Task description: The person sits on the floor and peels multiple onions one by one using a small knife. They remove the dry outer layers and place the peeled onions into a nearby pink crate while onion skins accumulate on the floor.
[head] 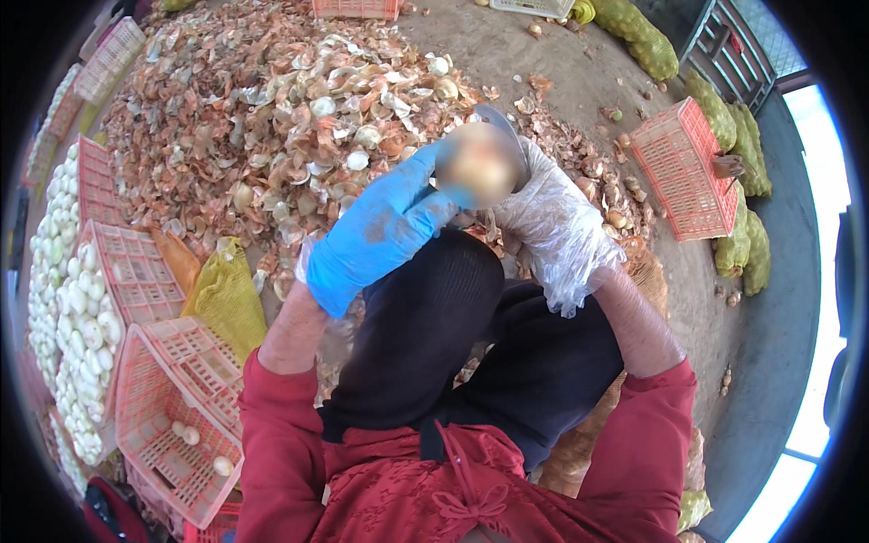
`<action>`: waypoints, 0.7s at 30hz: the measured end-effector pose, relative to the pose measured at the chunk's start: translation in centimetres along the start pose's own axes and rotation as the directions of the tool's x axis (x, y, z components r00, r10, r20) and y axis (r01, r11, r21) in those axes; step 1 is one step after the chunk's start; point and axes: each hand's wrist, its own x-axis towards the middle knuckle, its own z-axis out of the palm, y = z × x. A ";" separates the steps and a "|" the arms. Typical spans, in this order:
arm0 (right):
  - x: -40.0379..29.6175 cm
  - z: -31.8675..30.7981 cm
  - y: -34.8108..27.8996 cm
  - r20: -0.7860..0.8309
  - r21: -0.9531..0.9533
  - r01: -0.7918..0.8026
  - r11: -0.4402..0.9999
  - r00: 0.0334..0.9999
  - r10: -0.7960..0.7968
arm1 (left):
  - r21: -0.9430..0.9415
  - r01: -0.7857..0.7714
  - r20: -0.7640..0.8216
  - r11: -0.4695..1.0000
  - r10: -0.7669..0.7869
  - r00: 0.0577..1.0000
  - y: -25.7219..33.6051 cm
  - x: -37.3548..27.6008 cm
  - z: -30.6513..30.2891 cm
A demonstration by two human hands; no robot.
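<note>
My left hand [380, 227], in a soiled blue glove, grips a round, pale brown onion [478, 166] above my knees. The onion is blurred in the picture, so its surface details are hidden. My right hand [553, 210] wears a loose clear plastic glove over another covering. It is closed around a knife, whose grey metal blade [499, 120] curves along the far side of the onion; the handle is hidden. Beyond both hands spreads a large heap of onion skins [271, 122], with a few peeled pale pieces on it.
At left, crates hold many peeled white onions [88, 332]; a tilted pink crate [173, 434] has several onions inside. A yellow mesh sack [227, 298] lies nearby. Unpeeled onions [614, 217] lie right of my hands, before a pink crate [679, 176] and full green mesh sacks [750, 149].
</note>
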 end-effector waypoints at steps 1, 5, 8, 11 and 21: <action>0.2 0.1 0.6 -0.023 0.060 0.017 0.998 1.000 -0.015 | 0.038 -0.019 0.021 0.999 0.018 1.000 0.2 0.1 -0.1; 0.2 0.8 -0.7 -0.114 -0.166 -0.051 0.985 0.993 0.032 | 0.370 -0.253 -0.090 0.894 0.305 0.948 -0.5 0.3 1.2; 0.4 0.9 -0.4 -0.114 -0.252 -0.036 0.967 0.994 0.008 | 0.377 -0.322 -0.074 0.868 0.375 0.924 -1.3 0.2 1.1; 0.3 0.9 0.1 -0.106 -0.170 0.040 0.985 0.993 -0.059 | 0.300 -0.156 -0.083 0.941 0.188 0.979 0.3 0.0 1.1; 0.4 0.6 1.1 0.065 -0.618 0.482 0.622 0.819 -0.570 | 0.425 -0.145 -0.139 0.893 0.223 0.965 -1.4 0.9 1.8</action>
